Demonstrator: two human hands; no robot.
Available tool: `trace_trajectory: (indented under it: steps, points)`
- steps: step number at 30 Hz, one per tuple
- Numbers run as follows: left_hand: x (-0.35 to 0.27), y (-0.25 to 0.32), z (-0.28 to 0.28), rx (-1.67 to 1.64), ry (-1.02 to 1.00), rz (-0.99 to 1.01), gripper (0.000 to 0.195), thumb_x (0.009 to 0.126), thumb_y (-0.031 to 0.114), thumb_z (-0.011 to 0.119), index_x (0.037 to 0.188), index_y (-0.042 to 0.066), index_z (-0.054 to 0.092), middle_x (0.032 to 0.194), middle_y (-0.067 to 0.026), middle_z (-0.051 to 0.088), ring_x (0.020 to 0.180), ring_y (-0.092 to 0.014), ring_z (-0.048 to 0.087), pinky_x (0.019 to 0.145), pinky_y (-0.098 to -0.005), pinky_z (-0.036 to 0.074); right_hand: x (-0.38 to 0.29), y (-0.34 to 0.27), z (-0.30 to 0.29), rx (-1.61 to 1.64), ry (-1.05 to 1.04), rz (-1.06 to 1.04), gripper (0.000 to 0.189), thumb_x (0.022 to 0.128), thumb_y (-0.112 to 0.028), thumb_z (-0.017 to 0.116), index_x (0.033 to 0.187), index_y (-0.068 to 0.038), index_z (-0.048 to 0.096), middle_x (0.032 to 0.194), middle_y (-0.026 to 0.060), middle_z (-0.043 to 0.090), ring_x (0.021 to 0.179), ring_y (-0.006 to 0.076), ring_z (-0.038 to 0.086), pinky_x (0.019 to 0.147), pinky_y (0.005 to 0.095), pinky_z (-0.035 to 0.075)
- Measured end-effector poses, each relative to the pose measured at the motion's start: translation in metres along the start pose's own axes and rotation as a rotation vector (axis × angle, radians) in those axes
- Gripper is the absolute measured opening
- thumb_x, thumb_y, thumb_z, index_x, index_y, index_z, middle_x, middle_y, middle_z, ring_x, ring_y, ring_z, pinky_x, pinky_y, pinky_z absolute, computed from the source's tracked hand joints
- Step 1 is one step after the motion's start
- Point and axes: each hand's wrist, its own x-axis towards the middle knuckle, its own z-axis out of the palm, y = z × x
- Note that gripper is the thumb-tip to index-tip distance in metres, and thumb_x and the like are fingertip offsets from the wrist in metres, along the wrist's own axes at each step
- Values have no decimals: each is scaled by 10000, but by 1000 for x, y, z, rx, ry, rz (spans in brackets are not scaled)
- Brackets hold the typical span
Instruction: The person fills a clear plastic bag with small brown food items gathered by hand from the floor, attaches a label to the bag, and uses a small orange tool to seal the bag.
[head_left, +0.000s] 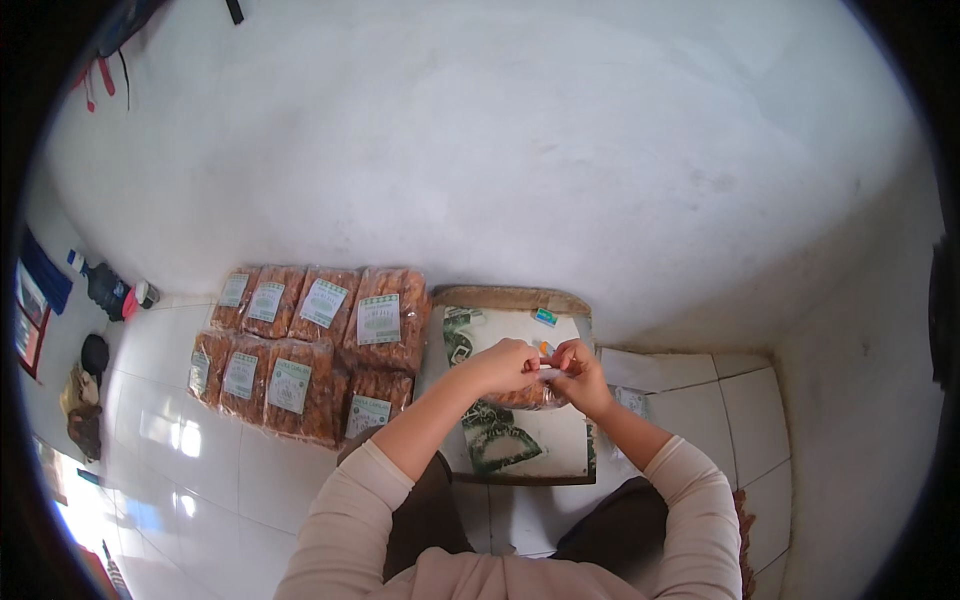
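A clear plastic bag of brown snacks (523, 397) stands on a low table (555, 442) in front of me, partly covered by my hands. My left hand (504, 366) is closed at the left side of the bag's gathered top. From the right, my right hand (583, 381) pinches the same plastic between thumb and fingers. Just behind the fingers shows a small orange-and-white object (546, 349), too hidden to name. Beyond it, a small blue-and-green box (546, 317) lies near the table's far end.
To the left, several filled, labelled snack bags (300, 307) stand in two rows on the white tiled floor (202, 465). A pale wall (480, 165) rises behind the table. Clear plastic packaging (631, 403) lies at the table's right. A large water bottle (106, 289) stands far left.
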Motion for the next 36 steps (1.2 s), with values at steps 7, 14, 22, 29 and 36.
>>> trace_trajectory:
  steps: [7, 14, 22, 29, 36]
  points:
    - [5, -1, 23, 92, 183, 19, 185, 794, 166, 571, 783, -16, 601, 826, -208, 610, 831, -346, 591, 736, -423, 473, 9, -6, -11, -459, 57, 218, 213, 717, -39, 723, 834, -42, 545, 836, 36, 523, 810, 121, 527, 702, 262, 456]
    - [10, 6, 26, 117, 31, -79, 199, 810, 191, 588, 878, 5, 561, 879, -174, 595, 868, -332, 582, 764, -399, 463, 31, -40, -23, -670, -271, 459, 216, 721, -144, 758, 859, -42, 626, 688, 33, 540, 613, 110, 505, 606, 256, 436]
    - [13, 10, 28, 251, 190, -71, 208, 785, 158, 577, 950, 34, 549, 878, -151, 602, 836, -312, 608, 719, -419, 488, 26, -22, -40, -373, -252, 204, 111, 790, -43, 681, 879, -7, 623, 840, 25, 574, 748, 111, 568, 688, 268, 479]
    - [19, -5, 32, 358, 308, 170, 264, 741, 82, 582, 995, 14, 553, 903, -142, 593, 851, -303, 585, 747, -394, 488, 46, -29, -46, -308, -308, 413, 106, 791, -42, 673, 874, -3, 619, 889, 25, 543, 791, 111, 548, 712, 258, 456]
    - [22, -8, 30, 322, 314, 221, 177, 741, 62, 600, 893, 9, 527, 890, -136, 563, 869, -304, 551, 760, -390, 481, 73, -37, -43, -770, -597, 232, 216, 746, -155, 704, 914, -28, 656, 880, 114, 599, 756, 250, 587, 673, 347, 464]
